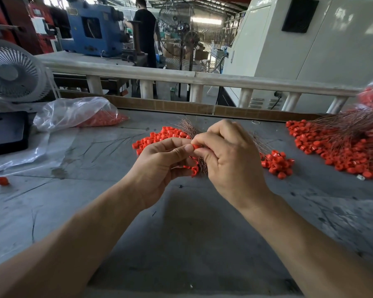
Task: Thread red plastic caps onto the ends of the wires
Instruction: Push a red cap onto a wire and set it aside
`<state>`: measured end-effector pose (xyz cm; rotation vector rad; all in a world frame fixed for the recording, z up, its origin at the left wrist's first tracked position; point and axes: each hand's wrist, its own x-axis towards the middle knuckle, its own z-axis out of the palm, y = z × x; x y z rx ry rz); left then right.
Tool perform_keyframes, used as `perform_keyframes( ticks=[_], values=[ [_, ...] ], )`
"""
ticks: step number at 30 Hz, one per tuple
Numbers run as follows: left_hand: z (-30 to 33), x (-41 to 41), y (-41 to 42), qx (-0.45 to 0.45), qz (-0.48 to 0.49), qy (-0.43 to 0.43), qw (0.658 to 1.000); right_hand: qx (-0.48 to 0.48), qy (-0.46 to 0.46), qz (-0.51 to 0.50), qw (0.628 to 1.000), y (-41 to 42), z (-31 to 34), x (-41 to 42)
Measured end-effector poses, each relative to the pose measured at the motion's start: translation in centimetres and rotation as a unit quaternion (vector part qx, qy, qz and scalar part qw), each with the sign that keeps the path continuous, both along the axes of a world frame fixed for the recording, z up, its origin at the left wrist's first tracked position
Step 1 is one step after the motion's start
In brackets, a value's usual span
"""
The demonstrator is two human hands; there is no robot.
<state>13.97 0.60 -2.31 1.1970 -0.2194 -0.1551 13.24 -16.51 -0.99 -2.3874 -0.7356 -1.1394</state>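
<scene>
The left hand (159, 162) pinches a single red cap (195, 146) between thumb and forefinger, with more caps tucked under its curled lower fingers. The right hand (228, 155), fingers closed, meets that cap from 3 o'clock and grips a bundle of thin copper wires (188, 129) that fans out toward 12 o'clock; whether a wire end has entered the cap is hidden by the fingertips. Loose caps (159, 138) lie on the tabletop (192, 233) at 10 o'clock of the hands, a finished heap (336, 147) at 3 o'clock. The risks, as I judge them: the fine wire could buckle or miss the hole if pushed off-axis, neighbouring strands could snag, and the spare caps could slip from the left palm.
</scene>
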Motion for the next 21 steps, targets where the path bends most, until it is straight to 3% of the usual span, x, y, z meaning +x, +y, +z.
perform_keyframes(
  ticks=[6, 13, 21],
  values=[
    [-0.2, 0.33, 0.05, -0.013, 0.041, -0.02, 0.999, 0.01, 0.048, 0.036, 0.998, 0.18, -0.39, -0.12],
    [-0.12, 0.36, 0.16, 0.004, 0.02, -0.02, 1.0, 0.049, 0.058, 0.056, 0.996, 0.17, -0.65, 0.18],
    [0.03, 0.49, 0.28, 0.009, 0.09, -0.014, 0.996, 0.052, 0.085, 0.068, 0.993, 0.35, -0.74, 0.07]
  ],
)
